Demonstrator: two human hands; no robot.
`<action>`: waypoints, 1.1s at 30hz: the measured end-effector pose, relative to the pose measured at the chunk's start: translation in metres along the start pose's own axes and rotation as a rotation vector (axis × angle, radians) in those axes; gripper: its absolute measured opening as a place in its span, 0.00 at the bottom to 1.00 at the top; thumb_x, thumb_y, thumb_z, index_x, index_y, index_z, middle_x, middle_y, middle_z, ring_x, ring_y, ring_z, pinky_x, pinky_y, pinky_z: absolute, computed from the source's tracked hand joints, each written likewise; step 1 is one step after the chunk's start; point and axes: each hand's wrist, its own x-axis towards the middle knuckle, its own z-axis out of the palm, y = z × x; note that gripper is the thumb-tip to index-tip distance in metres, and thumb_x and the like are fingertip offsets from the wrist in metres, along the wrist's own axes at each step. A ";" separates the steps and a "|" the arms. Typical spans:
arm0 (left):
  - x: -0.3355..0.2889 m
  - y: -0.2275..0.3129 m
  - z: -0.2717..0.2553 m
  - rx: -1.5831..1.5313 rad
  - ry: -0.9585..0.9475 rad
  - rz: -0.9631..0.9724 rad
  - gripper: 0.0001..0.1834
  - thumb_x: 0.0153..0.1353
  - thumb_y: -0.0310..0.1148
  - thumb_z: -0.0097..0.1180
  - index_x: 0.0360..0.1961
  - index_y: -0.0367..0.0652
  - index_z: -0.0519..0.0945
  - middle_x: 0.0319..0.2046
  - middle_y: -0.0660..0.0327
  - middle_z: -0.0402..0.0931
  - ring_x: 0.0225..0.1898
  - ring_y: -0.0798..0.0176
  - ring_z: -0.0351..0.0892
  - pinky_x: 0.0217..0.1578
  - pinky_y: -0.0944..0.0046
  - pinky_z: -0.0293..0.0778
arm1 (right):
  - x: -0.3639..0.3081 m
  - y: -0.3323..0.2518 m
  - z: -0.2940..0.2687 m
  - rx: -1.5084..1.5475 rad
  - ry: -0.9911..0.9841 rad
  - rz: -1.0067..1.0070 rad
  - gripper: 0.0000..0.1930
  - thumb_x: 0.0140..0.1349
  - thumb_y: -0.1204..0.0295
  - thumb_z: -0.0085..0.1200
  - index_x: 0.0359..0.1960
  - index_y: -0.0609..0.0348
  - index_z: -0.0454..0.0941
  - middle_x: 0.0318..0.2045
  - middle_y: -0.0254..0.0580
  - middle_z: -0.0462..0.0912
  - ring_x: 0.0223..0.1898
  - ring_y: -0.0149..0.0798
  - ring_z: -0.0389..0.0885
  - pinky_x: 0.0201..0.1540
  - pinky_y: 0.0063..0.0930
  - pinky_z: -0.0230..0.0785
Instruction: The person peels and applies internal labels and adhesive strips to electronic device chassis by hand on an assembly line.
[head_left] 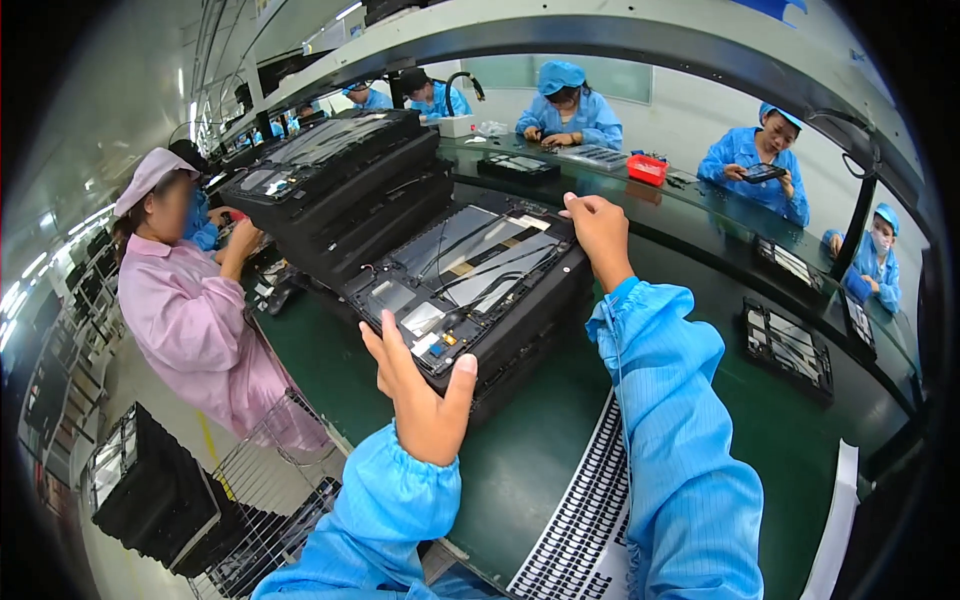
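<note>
A black-framed, rectangular electronic unit with silvery panels and exposed dark cables (470,265) sits atop a layered black stack (535,335) on a long green-topped bench (480,490), a bare hand at either end. Its long axis runs from about 8 o'clock to 2 o'clock. The left hand (425,400) is at the 7 o'clock end, the unit lying toward 1 o'clock from its fingers, which are spread along the edge, thumb well apart. The right hand (602,235) reaches the 2 o'clock corner, wrist bent inward, fingers curled at the rim (whether they grip cannot be told), the unit toward 8 o'clock; neither hand is clearly nearer. Forearms in blue sleeves rise from 7 and 5 o'clock. A taller black stack (345,215) stands at 10 o'clock, a co-worker in a pink smock (200,320) at 9.
</note>
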 end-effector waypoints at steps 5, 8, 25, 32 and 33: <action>0.006 -0.019 -0.004 -0.155 0.094 0.075 0.37 0.52 0.41 0.47 0.58 0.33 0.48 0.59 0.42 0.41 0.61 0.49 0.42 0.58 0.59 0.39 | -0.008 0.006 0.001 0.069 0.010 0.026 0.18 0.50 0.58 0.52 0.28 0.65 0.77 0.25 0.45 0.79 0.29 0.35 0.75 0.36 0.25 0.64; 0.016 -0.030 0.012 -0.585 0.111 -0.098 0.37 0.53 0.35 0.41 0.59 0.31 0.40 0.59 0.45 0.40 0.61 0.54 0.41 0.58 0.65 0.37 | -0.011 0.020 0.004 0.244 -0.163 0.243 0.19 0.51 0.57 0.50 0.30 0.65 0.77 0.31 0.47 0.78 0.36 0.38 0.74 0.40 0.27 0.62; -0.003 0.016 0.010 -0.383 0.397 0.249 0.36 0.52 0.37 0.45 0.58 0.33 0.46 0.60 0.52 0.42 0.62 0.57 0.38 0.59 0.61 0.35 | -0.016 0.038 -0.090 -0.163 -0.044 0.110 0.26 0.54 0.49 0.44 0.34 0.65 0.73 0.32 0.44 0.78 0.32 0.32 0.74 0.34 0.24 0.63; -0.003 0.118 0.096 -0.326 -0.412 0.791 0.23 0.43 0.33 0.54 0.42 0.37 0.70 0.49 0.49 0.62 0.51 0.47 0.60 0.53 0.56 0.54 | -0.070 0.121 -0.310 0.104 0.549 0.314 0.11 0.52 0.66 0.51 0.24 0.64 0.74 0.19 0.36 0.74 0.22 0.30 0.71 0.27 0.21 0.62; 0.002 0.114 0.123 -0.373 -0.556 0.674 0.23 0.43 0.34 0.54 0.43 0.38 0.70 0.48 0.49 0.63 0.50 0.48 0.61 0.53 0.57 0.56 | -0.082 0.124 -0.325 0.055 0.583 0.412 0.09 0.52 0.69 0.50 0.23 0.64 0.74 0.19 0.37 0.75 0.22 0.29 0.71 0.26 0.22 0.62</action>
